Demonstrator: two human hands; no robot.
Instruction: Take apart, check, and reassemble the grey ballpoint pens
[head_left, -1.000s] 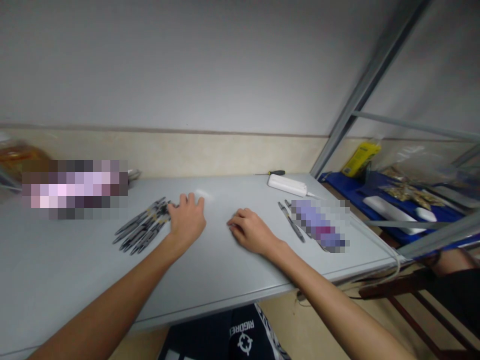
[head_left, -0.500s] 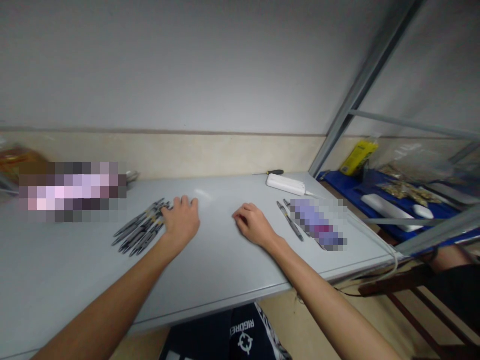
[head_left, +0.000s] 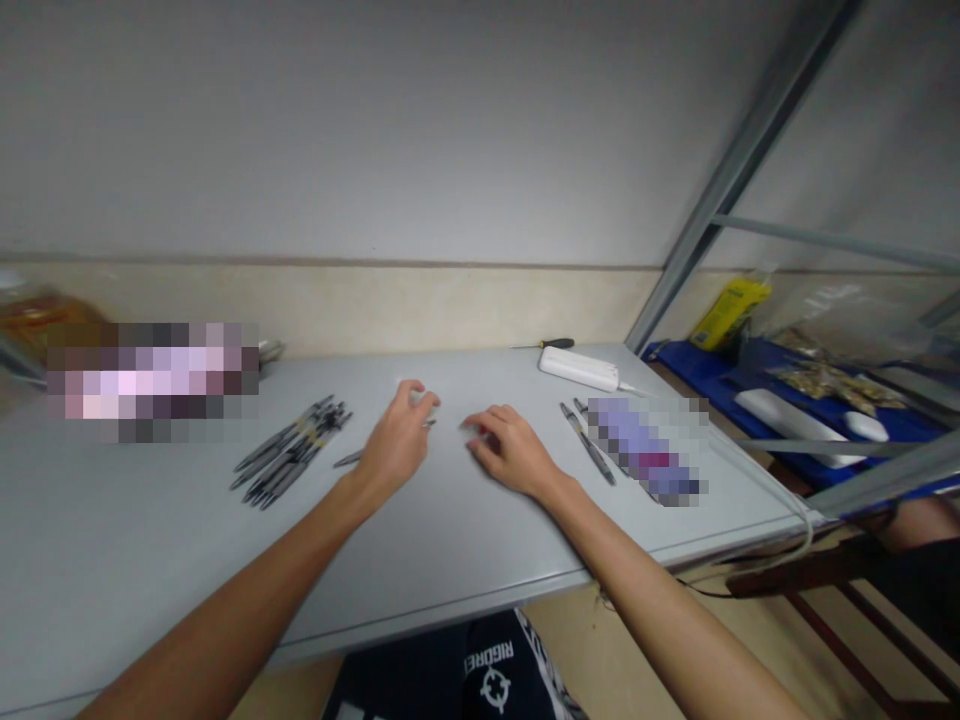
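My left hand [head_left: 397,440] is in the middle of the grey table [head_left: 420,540], its fingers curled in a pinch on a grey pen [head_left: 349,458] that sticks out to its left. A pile of several grey pens [head_left: 289,452] lies just to the left of it. My right hand [head_left: 510,450] rests on the table beside the left hand, fingers curled under, and what they hold, if anything, is hidden. Two more pens [head_left: 587,440] lie to the right of it.
A white power strip [head_left: 579,369] and a small screwdriver [head_left: 546,344] lie at the table's far edge by the wall. A metal shelf frame [head_left: 720,190] stands on the right over a blue tray [head_left: 757,400] of odds and ends. A person's dark-clothed knee [head_left: 915,560] shows at the far right.
My left hand has left the pile of pens and moved right toward the right hand, carrying one pen. My right hand has stayed almost in place.
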